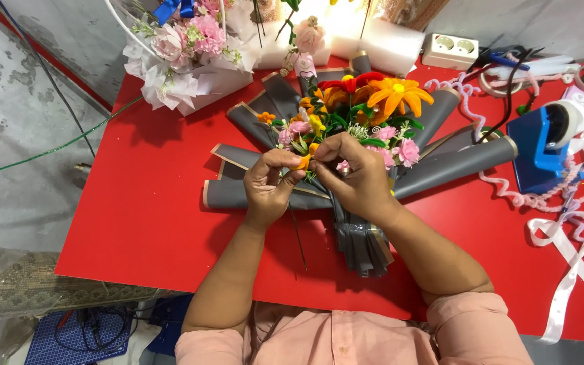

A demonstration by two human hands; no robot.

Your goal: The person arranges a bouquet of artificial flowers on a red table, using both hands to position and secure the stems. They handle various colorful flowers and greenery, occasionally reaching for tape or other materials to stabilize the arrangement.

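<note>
Red tabletop (150,223) across the middle of the head view, with a fan-shaped bouquet in dark grey wrapping paper (454,165) lying flat at the centre of the frame, stems gathered and bound at the lower centre. Already seated in the wrap: a large orange daisy-like flower (398,94), a red bloom beside it, small pink blossoms (407,152) and green leaves, all looking like fuzzy craft wire. Wrapping folded and pleated, handle end closed, so the bulk of the arranging looks done.

Just below the flower heads, left hand (268,186) and right hand (359,179) close together, fingertips narrowed to a pinch on a small orange flower on a thin dark stem (303,162), the stem trailing down toward the lower centre of the frame. By the look of it, not yet tucked into the bunch; placing this piece and perhaps a ribbon still left, judging from the loose trimmings.

Upper left of the frame: a second bouquet of pale pink flowers in white paper (184,74), apparently complete. Right side: a blue tape dispenser (542,145), loose white ribbon (569,263) and curly pink wire (528,199), all well apart from the hands. Upper right: a white socket block (449,49).
</note>
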